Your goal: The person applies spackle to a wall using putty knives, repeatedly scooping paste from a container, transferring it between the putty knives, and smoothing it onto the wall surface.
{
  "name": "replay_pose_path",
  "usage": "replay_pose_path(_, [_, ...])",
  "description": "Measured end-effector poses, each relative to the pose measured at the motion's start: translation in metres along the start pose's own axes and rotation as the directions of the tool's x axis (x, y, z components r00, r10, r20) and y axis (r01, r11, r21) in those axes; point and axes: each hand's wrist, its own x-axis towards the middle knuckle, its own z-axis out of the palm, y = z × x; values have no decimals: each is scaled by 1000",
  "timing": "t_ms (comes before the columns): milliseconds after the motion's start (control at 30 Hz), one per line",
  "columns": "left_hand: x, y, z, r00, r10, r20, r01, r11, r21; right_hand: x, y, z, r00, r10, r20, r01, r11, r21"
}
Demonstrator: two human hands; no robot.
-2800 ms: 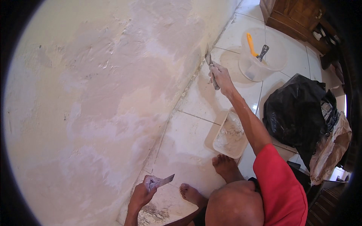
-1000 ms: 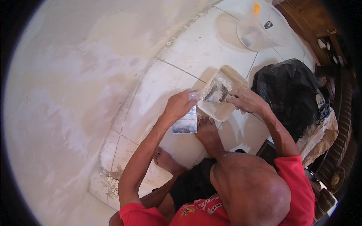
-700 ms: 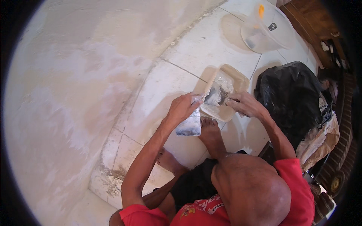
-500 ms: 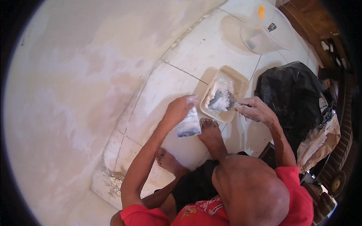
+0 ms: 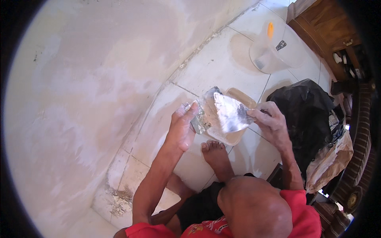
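My left hand (image 5: pixel 180 127) is closed on the edge of a flat grey plate (image 5: pixel 201 119) smeared with putty, tilted with its face partly toward me. In my right hand (image 5: pixel 273 123) is a putty knife (image 5: pixel 232 113), gripped at its handle. Its broad, flared blade carries white putty and is close to the plate; whether they touch I cannot tell. Below both tools a beige plastic tub (image 5: pixel 243 98) stands on the tiles, largely hidden by the blade and plate. Its putty is mostly covered from view.
A plastered, patchy wall (image 5: pixel 99 99) rises on the left. Beyond the tub stands a translucent bucket (image 5: pixel 262 65) with an orange-handled item. On the right lie a black plastic bag (image 5: pixel 301 115) and a torn paper sack (image 5: pixel 331 158), near a wooden cabinet (image 5: pixel 321 31). My bare foot (image 5: pixel 218 158) is beside the tub.
The putty knife has come up out of the tub with putty on its blade. My left hand has turned the plate upward and brought it over the tub's left side, near the knife.
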Motion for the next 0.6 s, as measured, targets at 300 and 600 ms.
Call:
replay_pose_path(300, [-23,-1,24,956,289,-56,-285,956,71,-6,13,22,973,67,-221,-112,974,-197])
replay_pose_path(600, [-19,13,15,870,489,-64,-436,824,362,8,-22,-21,964,171,-202,-184,982,-49])
